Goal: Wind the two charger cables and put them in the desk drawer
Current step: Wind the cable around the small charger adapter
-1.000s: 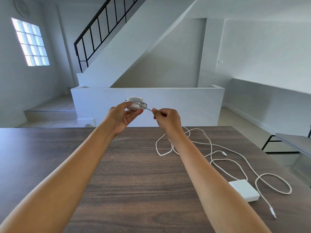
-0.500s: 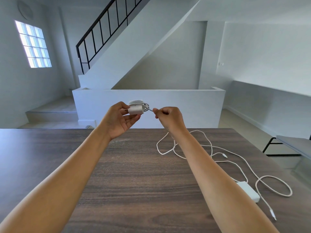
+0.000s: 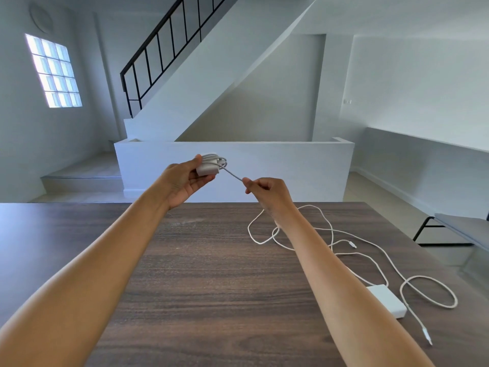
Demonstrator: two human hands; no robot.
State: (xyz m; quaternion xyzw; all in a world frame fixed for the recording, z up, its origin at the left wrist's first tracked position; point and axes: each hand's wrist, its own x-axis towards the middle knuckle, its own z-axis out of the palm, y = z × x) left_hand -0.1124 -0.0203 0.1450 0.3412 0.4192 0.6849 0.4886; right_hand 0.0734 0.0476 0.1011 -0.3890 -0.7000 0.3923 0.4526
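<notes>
My left hand (image 3: 182, 181) holds a small white charger brick (image 3: 209, 168) up above the far edge of the desk, with several turns of its white cable wound around it. My right hand (image 3: 267, 193) pinches that same cable (image 3: 234, 176), which runs taut from the brick to my fingers, then drops loose onto the desk (image 3: 259, 241). A second white charger brick (image 3: 387, 300) lies flat at the right of the desk, its cable (image 3: 428, 292) sprawled in loops beside it. No drawer is in view.
The dark wood desk (image 3: 206, 274) fills the lower view. Beyond its far edge are a low white wall (image 3: 291, 165) and a staircase with a black railing (image 3: 158, 49). A black-framed bench (image 3: 460, 229) stands to the right of the desk.
My right hand has moved right and down, away from the brick, drawing out a longer taut stretch of cable. My left hand has turned the brick slightly.
</notes>
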